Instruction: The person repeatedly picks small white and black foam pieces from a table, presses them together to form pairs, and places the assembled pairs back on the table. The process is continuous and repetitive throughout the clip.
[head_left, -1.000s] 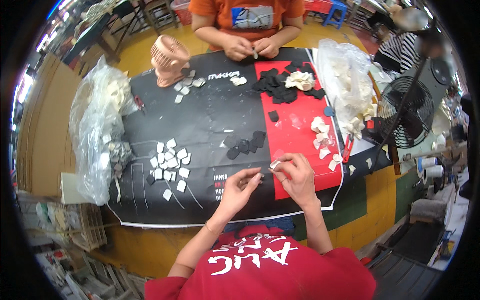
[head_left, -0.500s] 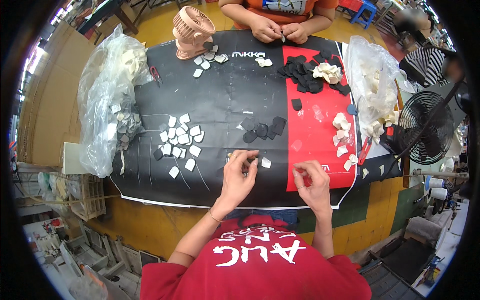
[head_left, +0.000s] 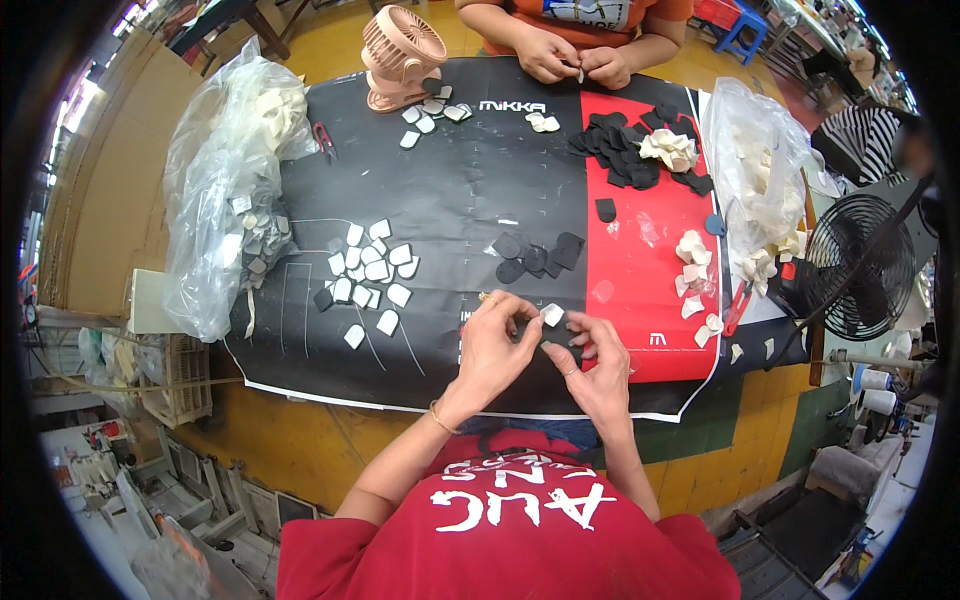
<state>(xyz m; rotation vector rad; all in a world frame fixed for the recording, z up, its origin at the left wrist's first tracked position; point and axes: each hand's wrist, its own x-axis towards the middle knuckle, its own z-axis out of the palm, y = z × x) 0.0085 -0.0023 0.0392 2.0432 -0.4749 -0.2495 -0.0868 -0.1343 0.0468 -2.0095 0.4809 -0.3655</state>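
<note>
My left hand (head_left: 497, 338) is over the black part of the table cover, thumb and forefinger pinched on a small white rounded piece (head_left: 551, 315). To its right, my right hand (head_left: 597, 368) holds nothing, thumb and fingers apart, its fingertips close to the white piece. Beyond my hands is a group of dark rounded pieces (head_left: 538, 258). Farther left, many white rounded pieces (head_left: 375, 270) lie scattered. On the red strip (head_left: 640, 290) at the right are thin cream pieces (head_left: 692, 275) and a heap of black pieces (head_left: 622, 150).
Clear plastic bags of pieces stand at the left (head_left: 215, 190) and right (head_left: 745, 150). Red snips (head_left: 324, 142) lie far left; a red-handled tool (head_left: 738, 308) lies right. A pink fan (head_left: 400, 58) stands at the back beside a co-worker's hands (head_left: 575, 62). A black fan (head_left: 858, 262) is right.
My right hand has moved left toward my left hand. The white piece that lay beside my left fingers is now between their tips. The whole view has shifted slightly.
</note>
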